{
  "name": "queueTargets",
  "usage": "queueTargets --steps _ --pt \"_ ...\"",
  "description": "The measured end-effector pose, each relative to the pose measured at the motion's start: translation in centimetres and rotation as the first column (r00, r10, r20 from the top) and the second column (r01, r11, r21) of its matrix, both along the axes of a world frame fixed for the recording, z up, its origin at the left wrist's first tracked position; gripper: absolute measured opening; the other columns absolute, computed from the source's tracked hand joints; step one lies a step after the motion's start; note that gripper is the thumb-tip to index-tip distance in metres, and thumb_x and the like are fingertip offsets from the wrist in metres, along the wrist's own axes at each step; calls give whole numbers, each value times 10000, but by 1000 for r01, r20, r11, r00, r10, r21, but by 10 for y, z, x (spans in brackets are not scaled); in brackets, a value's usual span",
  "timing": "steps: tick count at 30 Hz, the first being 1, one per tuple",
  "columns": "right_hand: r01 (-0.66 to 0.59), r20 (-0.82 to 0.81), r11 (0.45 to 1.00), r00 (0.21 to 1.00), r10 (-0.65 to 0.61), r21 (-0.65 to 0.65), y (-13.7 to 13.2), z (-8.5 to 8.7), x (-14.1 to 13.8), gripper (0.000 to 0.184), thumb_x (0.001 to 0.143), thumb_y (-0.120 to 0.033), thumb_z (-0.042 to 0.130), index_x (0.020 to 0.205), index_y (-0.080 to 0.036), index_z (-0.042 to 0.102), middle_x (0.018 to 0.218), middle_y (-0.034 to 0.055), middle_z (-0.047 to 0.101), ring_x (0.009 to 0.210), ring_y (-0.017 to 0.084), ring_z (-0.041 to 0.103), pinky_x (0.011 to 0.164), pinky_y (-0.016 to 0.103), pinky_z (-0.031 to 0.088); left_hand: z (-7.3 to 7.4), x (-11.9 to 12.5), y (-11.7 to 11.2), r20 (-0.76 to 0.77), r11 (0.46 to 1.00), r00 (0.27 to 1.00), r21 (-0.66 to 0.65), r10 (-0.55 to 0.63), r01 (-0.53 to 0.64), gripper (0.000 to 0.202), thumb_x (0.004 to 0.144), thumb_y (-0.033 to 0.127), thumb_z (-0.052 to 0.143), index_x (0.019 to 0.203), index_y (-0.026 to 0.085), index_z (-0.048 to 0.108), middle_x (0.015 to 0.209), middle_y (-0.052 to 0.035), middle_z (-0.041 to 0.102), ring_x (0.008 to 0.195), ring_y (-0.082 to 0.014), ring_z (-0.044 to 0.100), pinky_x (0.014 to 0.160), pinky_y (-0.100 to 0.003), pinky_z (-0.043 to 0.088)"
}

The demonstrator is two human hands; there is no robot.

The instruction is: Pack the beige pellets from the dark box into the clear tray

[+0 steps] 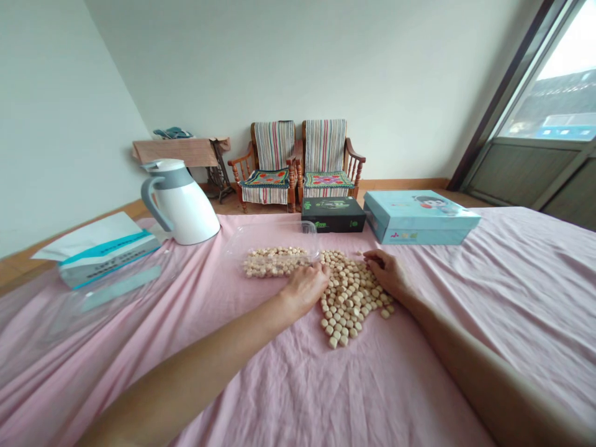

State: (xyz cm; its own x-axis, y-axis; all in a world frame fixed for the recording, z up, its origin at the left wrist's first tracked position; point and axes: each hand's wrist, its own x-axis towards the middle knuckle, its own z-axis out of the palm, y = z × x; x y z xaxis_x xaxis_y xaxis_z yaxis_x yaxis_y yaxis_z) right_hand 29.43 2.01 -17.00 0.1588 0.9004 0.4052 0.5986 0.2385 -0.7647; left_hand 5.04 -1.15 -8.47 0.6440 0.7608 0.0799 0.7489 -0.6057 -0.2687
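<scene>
A loose pile of small, pale beige, rounded pieces (347,292) lies on the pink tablecloth; I cannot tell exactly what they are. To its left is a clear plastic container (239,239) with more of these pieces inside. My left hand (307,288) is closed at the container's right front corner, against the pile's left edge. Its curled fingers hide whatever they hold. At the pile's far right edge rests my right hand (388,273), fingers loosely bent, thumb and forefinger slightly apart, with no piece visible between them.
Behind the pile stand a black box (333,215) and a light blue box (419,217). A white and grey jug (186,208) and a tissue pack (107,251) are on the left, with a clear plastic lid (123,288) before the pack. Two wooden chairs (326,149) stand beyond.
</scene>
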Motion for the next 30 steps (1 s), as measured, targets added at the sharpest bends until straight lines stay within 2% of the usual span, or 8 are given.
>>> queueTargets --steps 6,11,15,18,21,23,27,30 --pt "-1 13 1000 1000 1 17 1 -1 0 226 786 -237 488 933 -194 656 889 61 715 839 195 677 781 330 535 4 -6 -14 2 998 998 21 -59 59 237 882 24 384 1026 134 536 947 -105 630 777 -234 688 611 -328 560" --pt "0 20 1000 1000 0 10 4 -5 3 218 786 -247 500 932 -198 656 887 60 716 833 195 678 788 336 537 31 -25 -33 54 970 979 152 -198 188 211 898 64 389 1000 160 548 938 -55 632 650 -178 657 487 -269 505" --pt "-4 20 1000 1000 4 13 5 -6 4 211 784 -256 509 922 -207 662 881 55 717 826 196 678 787 336 537 56 -48 -18 229 934 961 351 -156 68 198 904 114 427 1038 160 565 995 -61 648 715 -163 660 535 -247 507" --pt "-4 18 1000 1000 4 18 5 -6 4 217 778 -247 504 925 -204 659 884 58 715 821 196 677 784 338 538 61 -62 -3 398 881 895 474 -204 -10 285 915 142 438 1188 155 520 1164 -94 620 921 -176 655 670 -249 533" --pt "-4 17 1000 1000 4 17 5 -6 4 225 778 -245 498 931 -202 657 884 56 715 823 193 677 784 334 538 53 -64 -5 453 887 842 458 -292 62 279 931 173 434 1195 170 524 1148 -80 627 966 -164 638 744 -248 526" --pt "1 23 1000 1000 -2 19 4 -6 4 226 780 -249 499 936 -204 656 885 53 715 827 190 677 786 330 538 41 -57 -13 440 928 840 328 -317 177 213 932 184 434 1092 181 575 1020 -53 649 891 -147 643 742 -242 520" --pt "-3 38 1000 999 3 13 4 -6 4 231 787 -252 496 948 -202 654 899 59 715 842 192 678 797 333 537 15 -34 -26 453 966 862 -4 -228 258 128 906 181 480 943 193 602 945 -28 616 843 -144 625 756 -251 508" --pt "-7 36 1000 999 6 11 4 -5 4 236 786 -254 496 955 -200 653 901 61 714 838 193 679 798 336 538 -1 -19 -24 504 975 855 -98 -125 200 149 866 185 546 1008 195 587 1021 -44 589 887 -164 615 775 -272 505"
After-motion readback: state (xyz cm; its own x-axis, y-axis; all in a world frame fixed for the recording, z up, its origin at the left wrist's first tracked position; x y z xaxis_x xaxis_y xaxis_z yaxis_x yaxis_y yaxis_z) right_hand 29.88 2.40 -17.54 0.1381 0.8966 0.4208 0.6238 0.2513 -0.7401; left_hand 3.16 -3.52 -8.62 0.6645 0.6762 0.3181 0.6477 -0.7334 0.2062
